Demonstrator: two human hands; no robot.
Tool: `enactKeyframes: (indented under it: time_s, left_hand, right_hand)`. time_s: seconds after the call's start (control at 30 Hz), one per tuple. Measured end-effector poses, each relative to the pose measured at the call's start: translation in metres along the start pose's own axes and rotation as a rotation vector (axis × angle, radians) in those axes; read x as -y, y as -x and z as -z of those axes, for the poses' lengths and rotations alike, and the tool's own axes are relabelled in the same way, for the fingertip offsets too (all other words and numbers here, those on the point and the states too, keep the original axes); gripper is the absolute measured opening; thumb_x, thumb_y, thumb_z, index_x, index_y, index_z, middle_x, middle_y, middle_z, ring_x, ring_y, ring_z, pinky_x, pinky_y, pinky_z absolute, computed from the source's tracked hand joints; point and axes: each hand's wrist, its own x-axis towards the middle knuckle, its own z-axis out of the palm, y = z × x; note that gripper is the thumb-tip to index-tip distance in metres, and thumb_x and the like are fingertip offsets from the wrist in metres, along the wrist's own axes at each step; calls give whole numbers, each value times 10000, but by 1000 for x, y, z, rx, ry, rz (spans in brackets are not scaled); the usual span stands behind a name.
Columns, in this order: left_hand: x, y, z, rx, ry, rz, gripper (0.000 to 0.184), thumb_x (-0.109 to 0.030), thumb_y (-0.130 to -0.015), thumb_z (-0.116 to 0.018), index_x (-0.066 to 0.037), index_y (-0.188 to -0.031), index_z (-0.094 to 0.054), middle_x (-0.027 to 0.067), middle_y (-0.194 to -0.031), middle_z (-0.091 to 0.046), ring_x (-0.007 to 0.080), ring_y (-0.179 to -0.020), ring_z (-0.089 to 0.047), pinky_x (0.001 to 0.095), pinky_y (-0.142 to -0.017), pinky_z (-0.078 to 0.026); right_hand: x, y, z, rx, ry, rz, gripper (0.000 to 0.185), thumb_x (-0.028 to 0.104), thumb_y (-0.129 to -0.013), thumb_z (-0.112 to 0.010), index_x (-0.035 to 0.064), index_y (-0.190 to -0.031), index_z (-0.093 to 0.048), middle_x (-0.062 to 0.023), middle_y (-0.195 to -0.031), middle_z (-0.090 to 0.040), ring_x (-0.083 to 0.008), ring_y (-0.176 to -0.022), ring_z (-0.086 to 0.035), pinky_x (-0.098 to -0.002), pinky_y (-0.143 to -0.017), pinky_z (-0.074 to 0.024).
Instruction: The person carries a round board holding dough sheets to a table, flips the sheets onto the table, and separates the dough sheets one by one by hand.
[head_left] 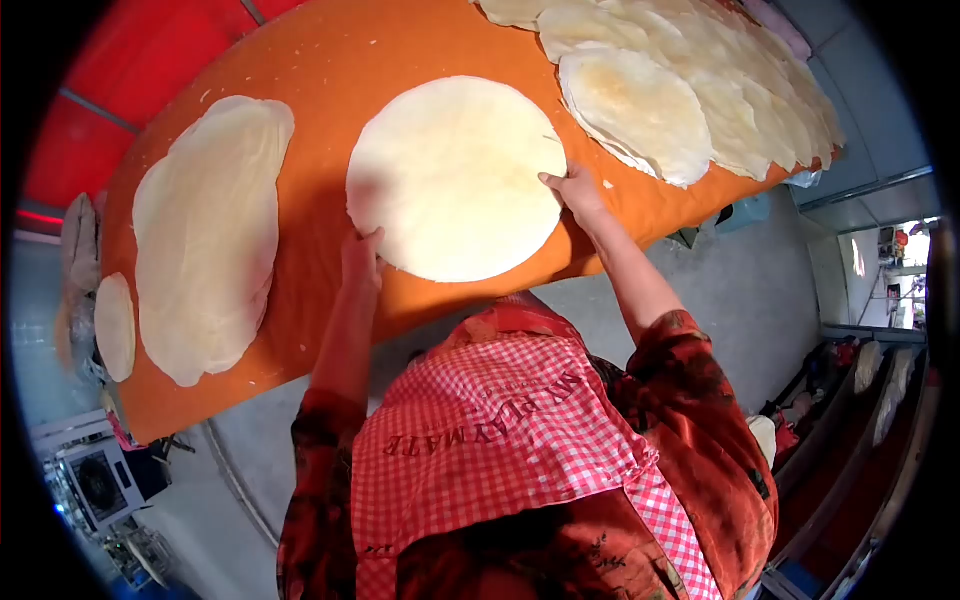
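Observation:
A large round flatbread (455,180) lies over the orange tabletop (320,90), in front of me. My left hand (364,258) grips its lower left edge, thumb on top and the other fingers hidden. On its right edge, my right hand (577,192) pinches the bread with the thumb above and the fingers mostly underneath. To the left is a pile of overlapping flatbreads (208,235). Another group of overlapping flatbreads (640,110) spreads across the table's upper right.
A small oval flatbread (115,327) lies at the table's left edge. The grey floor (720,290) shows below the table. At the lower left stands a device with a round grille (100,485). Long dark troughs (850,470) are at the lower right.

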Motion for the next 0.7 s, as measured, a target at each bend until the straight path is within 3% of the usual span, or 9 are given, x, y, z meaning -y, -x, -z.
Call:
enactKeyframes:
  time_s: [0.07,0.17,0.3,0.4,0.47,0.57,0.6,0.7]
  left_hand:
    - [2,7,-7,-25,114,-28,360,-28,-878,-512,13,-1234,-482,113,-1134,-580,232,-1024,-566,349,-905,-462]
    - [8,-7,2,106,98,-108,366,-26,-880,-506,28,-1239,-467,114,-1169,-563,246,-1056,-555,361,-925,-455]
    - [21,-22,13,41,83,-153,366,-9,-877,-490,30,-1240,-462,121,-1181,-558,236,-1063,-557,362,-918,-462]
    - [0,4,-9,25,120,-278,331,-11,-831,-562,7,-1156,-499,104,-1072,-581,213,-953,-582,350,-789,-515]
    - [5,9,-7,43,64,-214,339,-10,-828,-564,-3,-1161,-497,97,-1073,-574,203,-949,-579,340,-772,-514]
    - [21,21,-12,-12,77,-160,326,-24,-832,-568,-13,-1151,-504,87,-1061,-572,183,-931,-576,325,-749,-510]
    - [24,22,-16,-40,99,-149,317,-32,-834,-570,-16,-1145,-507,83,-1054,-573,176,-923,-575,320,-742,-508]
    - [11,32,-15,-44,33,-68,288,-58,-839,-586,-18,-1117,-522,84,-1028,-584,161,-899,-572,306,-731,-499]
  right_hand:
    - [-1,0,3,39,22,-39,354,42,-845,-620,-61,-1169,-519,-135,-1048,-635,-200,-895,-622,-300,-804,-491]
    - [-5,-6,7,103,-59,-31,369,36,-850,-612,-61,-1188,-501,-137,-1051,-633,-204,-904,-621,-301,-816,-488]
    - [11,-6,3,52,-68,-71,356,21,-843,-613,-62,-1172,-504,-141,-1037,-634,-203,-906,-619,-300,-804,-490]
    - [22,-3,4,25,-120,20,323,8,-822,-629,-68,-1118,-524,-141,-996,-636,-201,-862,-621,-306,-763,-498]
    - [25,0,8,11,-97,54,315,26,-811,-647,-70,-1091,-540,-138,-963,-641,-204,-832,-626,-307,-736,-504]
    - [11,0,12,-60,310,25,296,59,-786,-681,-69,-1028,-570,-133,-907,-649,-205,-775,-629,-305,-689,-506]
    - [-12,-17,18,-87,249,67,320,114,-757,-721,-61,-989,-589,-119,-849,-649,-198,-732,-624,-317,-656,-500]
    - [-24,-33,25,-130,562,49,360,202,-770,-720,-40,-1002,-591,-79,-807,-642,-190,-699,-612,-339,-636,-489]
